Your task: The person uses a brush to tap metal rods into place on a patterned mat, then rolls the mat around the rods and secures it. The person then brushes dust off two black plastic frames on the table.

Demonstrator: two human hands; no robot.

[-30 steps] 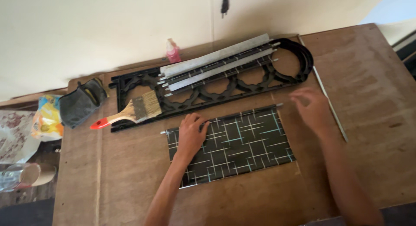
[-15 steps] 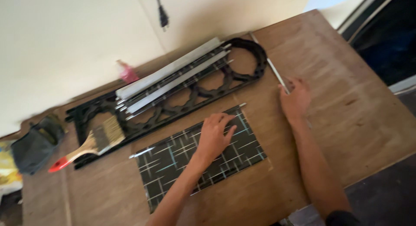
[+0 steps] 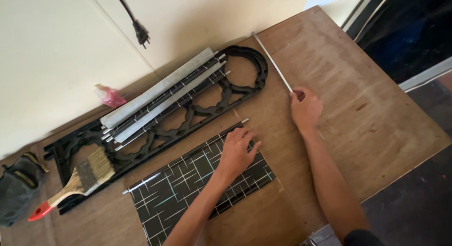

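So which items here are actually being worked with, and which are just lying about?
In hand:
- dark patterned panel under the left hand
- thin metal rod under the right hand

Lying about:
- paintbrush
- black ornamental grille
- grey metal bars
- pink bottle
- dark bag

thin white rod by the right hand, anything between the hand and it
Nothing visible does. The right hand already rests on the near end of the thin white rod, fingertips touching it on the bare wooden table. The left hand lies flat on the black patterned panel.
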